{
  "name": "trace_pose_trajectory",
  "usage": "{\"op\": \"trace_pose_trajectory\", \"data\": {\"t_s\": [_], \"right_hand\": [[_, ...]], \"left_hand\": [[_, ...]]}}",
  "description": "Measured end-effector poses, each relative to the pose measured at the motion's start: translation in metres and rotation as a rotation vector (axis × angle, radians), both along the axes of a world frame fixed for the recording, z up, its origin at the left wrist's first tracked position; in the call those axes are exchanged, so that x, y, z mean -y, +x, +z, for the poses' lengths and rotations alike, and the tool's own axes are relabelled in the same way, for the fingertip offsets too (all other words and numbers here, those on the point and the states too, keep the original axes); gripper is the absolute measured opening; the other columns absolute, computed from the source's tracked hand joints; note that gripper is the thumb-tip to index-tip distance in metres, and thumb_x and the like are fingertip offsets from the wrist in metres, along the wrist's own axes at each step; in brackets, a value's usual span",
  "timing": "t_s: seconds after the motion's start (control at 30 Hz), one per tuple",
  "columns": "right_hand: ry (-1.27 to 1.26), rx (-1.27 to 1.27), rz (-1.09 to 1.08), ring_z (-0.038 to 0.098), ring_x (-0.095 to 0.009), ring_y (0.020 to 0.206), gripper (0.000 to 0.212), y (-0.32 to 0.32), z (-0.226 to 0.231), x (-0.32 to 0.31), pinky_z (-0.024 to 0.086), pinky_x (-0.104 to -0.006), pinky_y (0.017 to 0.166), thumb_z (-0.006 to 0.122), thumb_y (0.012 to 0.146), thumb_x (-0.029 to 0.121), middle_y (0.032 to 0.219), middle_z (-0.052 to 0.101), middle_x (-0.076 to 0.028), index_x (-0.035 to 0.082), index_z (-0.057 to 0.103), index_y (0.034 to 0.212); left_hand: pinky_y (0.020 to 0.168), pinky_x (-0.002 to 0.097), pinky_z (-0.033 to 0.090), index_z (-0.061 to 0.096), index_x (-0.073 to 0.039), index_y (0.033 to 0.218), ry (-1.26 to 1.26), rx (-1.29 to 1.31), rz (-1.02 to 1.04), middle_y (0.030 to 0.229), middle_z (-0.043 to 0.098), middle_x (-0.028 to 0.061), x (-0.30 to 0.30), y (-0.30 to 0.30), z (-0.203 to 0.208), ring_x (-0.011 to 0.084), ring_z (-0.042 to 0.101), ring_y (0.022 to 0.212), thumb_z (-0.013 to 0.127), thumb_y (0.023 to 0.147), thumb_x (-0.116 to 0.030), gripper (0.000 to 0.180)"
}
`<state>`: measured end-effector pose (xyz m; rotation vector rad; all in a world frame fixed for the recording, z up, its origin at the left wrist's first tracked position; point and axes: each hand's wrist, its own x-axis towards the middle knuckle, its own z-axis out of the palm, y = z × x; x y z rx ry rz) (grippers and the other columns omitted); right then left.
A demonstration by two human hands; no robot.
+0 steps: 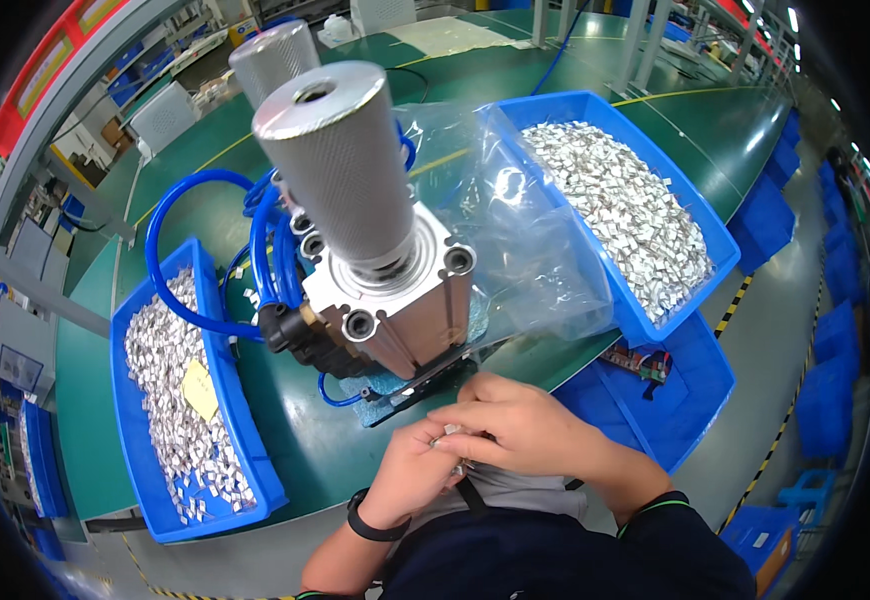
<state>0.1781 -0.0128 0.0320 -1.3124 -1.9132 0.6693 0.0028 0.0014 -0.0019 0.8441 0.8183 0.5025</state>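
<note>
My left hand point(413, 468), with a black band at the wrist, is closed around a few small silver-white pieces point(452, 430) at the table's front edge. Against it rests my right hand point(527, 428), its thumb and fingers closed on a piece at the left hand's fingers; the exact kind is too small to tell. Just beyond both hands stands a pneumatic press point(405, 315) with a knurled metal cylinder on top and blue air hoses. Its lower front is partly hidden by my right fingers.
Blue bins full of small silver-white pieces stand left point(127, 430) and right point(717, 245) on the green table point(315, 465). A yellow paper note point(199, 390) lies in the left one. Clear plastic sheeting point(545, 265) spreads beside the press. Another blue bin point(690, 400) sits lower right.
</note>
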Motion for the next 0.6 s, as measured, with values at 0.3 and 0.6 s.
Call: {"op": "trace_pose_trajectory", "data": {"t_s": [0.3, 0.6], "right_hand": [[-0.218, -0.262, -0.009, 0.062, -0.016, 0.064, 0.015, 0.006, -0.011, -0.003, 0.048, -0.0279, 0.055, 0.066, 0.085, 0.015, 0.074, 0.064, -0.009, 0.001, 0.067, 0.09], [-0.737, -0.65, -0.015, 0.055, -0.006, 0.056, 0.02, 0.01, -0.016, -0.002, 0.042, -0.0217, 0.045, 0.065, 0.087, 0.016, 0.066, 0.06, -0.003, -0.003, 0.062, 0.087]], "left_hand": [[0.04, 0.0197, 0.031, 0.064, 0.002, 0.093, 0.031, -0.148, 0.049, 0.065, 0.054, 0.0003, -0.003, -0.009, 0.006, 0.0044, 0.043, 0.047, 0.064, 0.089, -0.015, 0.018], [0.033, 0.02, 0.026, 0.064, 0.003, 0.094, 0.006, -0.01, 0.247, 0.06, 0.055, 0.0035, -0.008, -0.008, 0.01, 0.0064, 0.042, 0.039, 0.065, 0.087, -0.015, 0.019]]}}
